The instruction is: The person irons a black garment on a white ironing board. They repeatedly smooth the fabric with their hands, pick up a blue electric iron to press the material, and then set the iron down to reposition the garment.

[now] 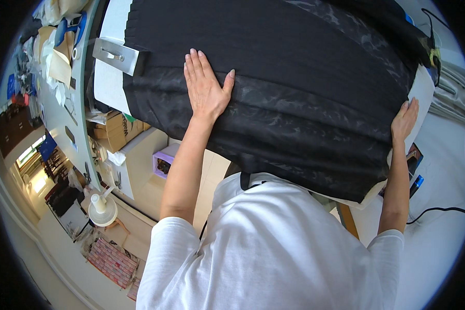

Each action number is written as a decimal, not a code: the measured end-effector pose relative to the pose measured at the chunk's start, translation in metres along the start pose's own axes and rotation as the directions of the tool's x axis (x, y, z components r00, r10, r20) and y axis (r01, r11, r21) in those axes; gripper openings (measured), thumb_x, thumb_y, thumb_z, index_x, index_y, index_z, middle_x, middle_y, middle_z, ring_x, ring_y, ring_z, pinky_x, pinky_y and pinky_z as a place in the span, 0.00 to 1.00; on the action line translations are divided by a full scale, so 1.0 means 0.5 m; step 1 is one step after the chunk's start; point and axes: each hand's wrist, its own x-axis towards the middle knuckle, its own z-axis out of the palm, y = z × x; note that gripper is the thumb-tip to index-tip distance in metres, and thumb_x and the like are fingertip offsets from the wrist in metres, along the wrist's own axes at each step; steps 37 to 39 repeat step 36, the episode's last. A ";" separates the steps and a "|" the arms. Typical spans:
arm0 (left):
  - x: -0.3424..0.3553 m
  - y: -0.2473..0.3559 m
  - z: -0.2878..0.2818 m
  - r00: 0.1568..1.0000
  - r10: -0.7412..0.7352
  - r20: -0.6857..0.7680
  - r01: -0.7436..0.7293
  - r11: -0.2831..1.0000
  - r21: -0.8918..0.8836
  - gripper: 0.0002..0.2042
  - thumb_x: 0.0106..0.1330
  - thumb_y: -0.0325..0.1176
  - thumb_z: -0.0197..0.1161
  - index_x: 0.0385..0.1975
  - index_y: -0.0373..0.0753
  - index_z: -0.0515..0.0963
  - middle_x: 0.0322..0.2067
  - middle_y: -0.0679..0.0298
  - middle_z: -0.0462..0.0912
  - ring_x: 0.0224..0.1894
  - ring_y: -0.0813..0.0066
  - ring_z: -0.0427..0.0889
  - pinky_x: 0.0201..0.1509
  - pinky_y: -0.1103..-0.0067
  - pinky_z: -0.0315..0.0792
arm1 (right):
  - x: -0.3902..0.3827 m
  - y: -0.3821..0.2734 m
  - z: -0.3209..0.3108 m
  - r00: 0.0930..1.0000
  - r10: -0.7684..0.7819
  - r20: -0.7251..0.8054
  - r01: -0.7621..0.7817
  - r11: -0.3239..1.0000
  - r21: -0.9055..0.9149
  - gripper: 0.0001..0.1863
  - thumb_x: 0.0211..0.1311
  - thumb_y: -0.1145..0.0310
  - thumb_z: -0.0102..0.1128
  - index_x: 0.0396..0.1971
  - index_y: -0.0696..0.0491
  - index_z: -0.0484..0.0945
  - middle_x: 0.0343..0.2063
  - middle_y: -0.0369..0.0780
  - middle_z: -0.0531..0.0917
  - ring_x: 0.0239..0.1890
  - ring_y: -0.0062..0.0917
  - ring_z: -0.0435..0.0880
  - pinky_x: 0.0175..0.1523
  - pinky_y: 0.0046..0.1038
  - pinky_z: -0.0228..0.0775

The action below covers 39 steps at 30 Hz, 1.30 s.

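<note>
A wide black fabric [274,57] with a faint mottled sheen spreads across the work surface and hangs over its near edge in soft folds. My left hand [206,92] lies flat on it, left of the middle, fingers stretched out and thumb apart. At the fabric's right end my right hand [405,122] rests with extended fingers along the edge, beside a white sheet [423,95] showing from under the fabric. Whether its thumb is under the edge is hidden. A silver metal block with a handle [118,56] sits at the left end, partly over white material [108,88].
To the left runs a long pale table [70,121] with papers, bags and tools. Below it stand a cardboard box [121,132] and a purple bin [163,161]. A white fan [102,211] stands farther off. On the right, a black cable [439,210] crosses a white surface.
</note>
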 end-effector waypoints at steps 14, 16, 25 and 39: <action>0.034 -0.161 -0.030 0.999 -0.030 0.011 0.030 1.000 -0.010 0.48 0.71 0.60 0.62 0.76 0.24 0.54 0.79 0.41 0.52 0.82 0.48 0.48 0.85 0.64 0.44 | 0.003 0.012 0.003 0.999 -0.035 -0.013 0.035 0.999 -0.023 0.29 0.83 0.55 0.42 0.70 0.61 0.69 0.71 0.55 0.71 0.75 0.50 0.65 0.79 0.44 0.53; 0.048 -0.195 -0.040 1.000 -0.014 0.016 0.014 0.999 -0.035 0.44 0.73 0.55 0.62 0.76 0.26 0.56 0.79 0.43 0.53 0.82 0.48 0.50 0.84 0.64 0.46 | -0.001 0.019 0.005 0.999 -0.032 -0.017 0.032 0.999 -0.033 0.29 0.83 0.55 0.43 0.70 0.61 0.69 0.70 0.55 0.71 0.75 0.49 0.65 0.79 0.44 0.53; 0.029 0.073 -0.032 0.946 0.323 -0.024 -0.322 0.928 -0.189 0.33 0.75 0.40 0.61 0.75 0.32 0.62 0.77 0.47 0.60 0.80 0.47 0.56 0.83 0.59 0.50 | 0.007 -0.012 0.002 1.000 0.000 -0.029 -0.002 0.999 -0.044 0.29 0.82 0.54 0.42 0.70 0.61 0.70 0.71 0.53 0.71 0.76 0.47 0.65 0.80 0.44 0.52; 0.057 -0.096 0.011 0.953 0.302 -0.027 -0.303 0.944 -0.131 0.39 0.69 0.42 0.67 0.78 0.39 0.61 0.79 0.50 0.58 0.82 0.50 0.52 0.84 0.57 0.41 | -0.002 -0.003 0.013 0.999 0.012 -0.041 -0.014 0.999 -0.035 0.32 0.80 0.51 0.47 0.71 0.60 0.69 0.72 0.53 0.70 0.75 0.48 0.65 0.80 0.44 0.53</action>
